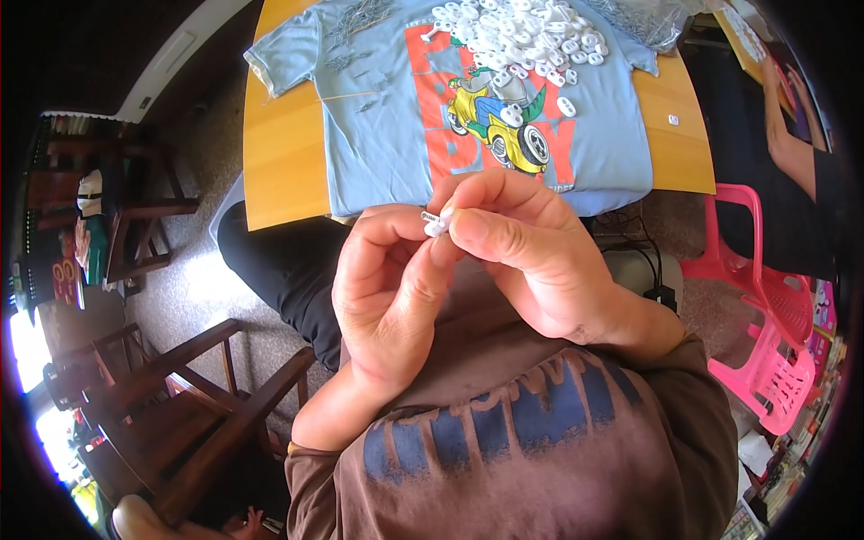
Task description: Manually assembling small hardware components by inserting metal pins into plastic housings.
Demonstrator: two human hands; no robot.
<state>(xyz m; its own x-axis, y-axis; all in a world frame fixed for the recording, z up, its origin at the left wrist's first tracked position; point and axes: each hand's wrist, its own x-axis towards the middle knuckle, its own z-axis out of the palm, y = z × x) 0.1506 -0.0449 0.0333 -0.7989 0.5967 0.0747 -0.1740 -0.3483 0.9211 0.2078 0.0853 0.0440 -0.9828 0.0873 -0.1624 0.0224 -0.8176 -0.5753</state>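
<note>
Blue T-shirt [378, 135] covers the wooden table [279, 171] (gravelly floor [193, 288] below).

Two hands, the left hand [391, 297] and the right hand [531, 256], met at the centre on one small white plastic piece [436, 222]. At twelve o'clock lay one blue T-shirt [378, 135] bearing one heap of white pieces [522, 36], too many to count. At three o'clock stood one pink plastic chair [765, 306].
</note>
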